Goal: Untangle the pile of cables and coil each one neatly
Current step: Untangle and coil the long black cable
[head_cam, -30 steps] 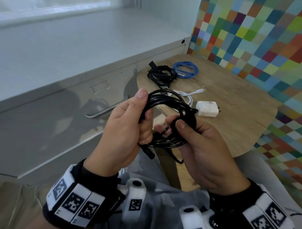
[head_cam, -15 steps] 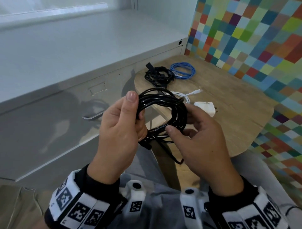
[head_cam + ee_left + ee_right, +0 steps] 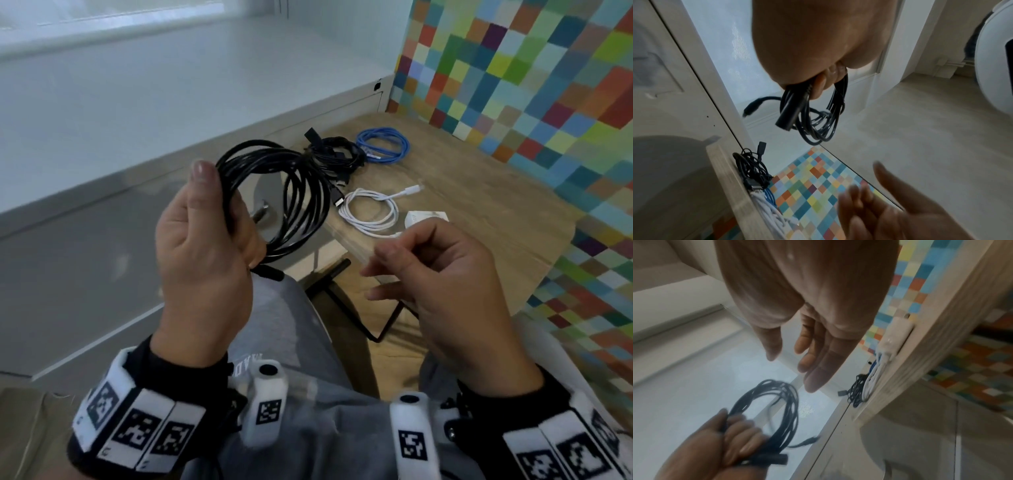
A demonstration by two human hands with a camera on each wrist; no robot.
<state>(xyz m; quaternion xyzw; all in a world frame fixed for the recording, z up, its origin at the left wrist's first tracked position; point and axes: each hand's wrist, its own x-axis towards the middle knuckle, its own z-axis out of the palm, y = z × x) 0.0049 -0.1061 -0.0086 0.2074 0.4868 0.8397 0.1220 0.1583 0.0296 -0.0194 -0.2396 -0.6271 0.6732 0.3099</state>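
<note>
Your left hand (image 3: 202, 246) is gripping the coiled black cable (image 3: 291, 202) by one side of its loops, holding it up in front of the table (image 3: 479, 205), while your right hand (image 3: 442, 284) is hanging free beside it, fingers relaxed and holding nothing. The cable is looking light and springy, so the loops are likely wanting to spread. You are best keeping hold where all strands bunch together, near the plug (image 3: 786, 120).

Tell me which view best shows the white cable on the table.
The head view: the white cable lies coiled, whole and unobstructed. Both wrist views catch it only edge-on at the wooden table rim.
</note>
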